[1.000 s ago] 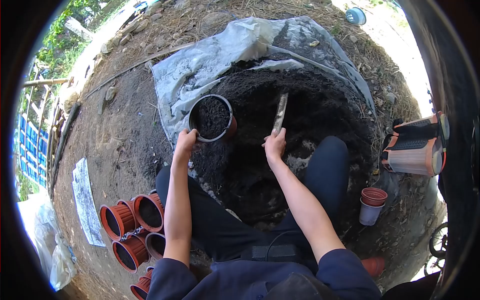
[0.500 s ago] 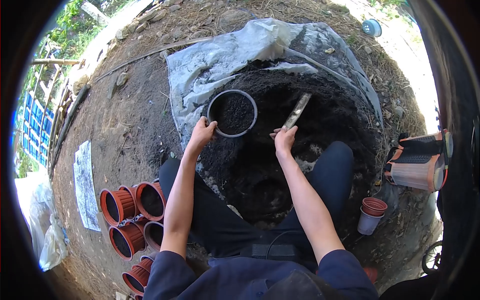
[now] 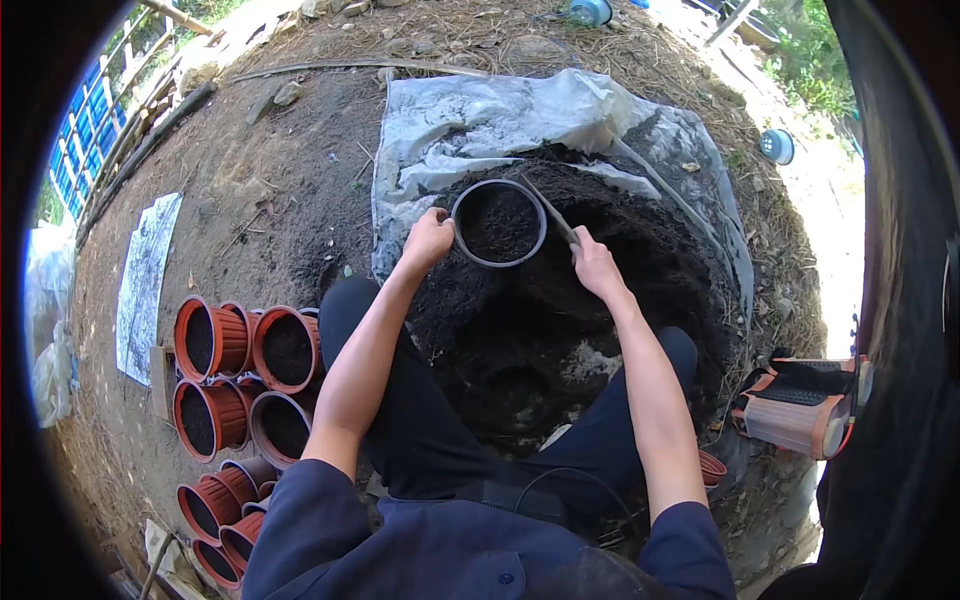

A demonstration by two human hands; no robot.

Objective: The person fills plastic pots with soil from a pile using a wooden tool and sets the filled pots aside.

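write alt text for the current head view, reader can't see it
Seated person's left hand grips the rim of a soil-filled pot while the right hand holds a flat stick beside it, over dark soil on a pale sheet; reddish pots of soil stand at left.

Filled pots (image 3: 286,350) stand left of the soil heap (image 3: 520,310), sheeting (image 3: 480,115) behind it.

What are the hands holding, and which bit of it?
The left hand holds the round pot by its rim; the right hand holds the thin stick by its near end.
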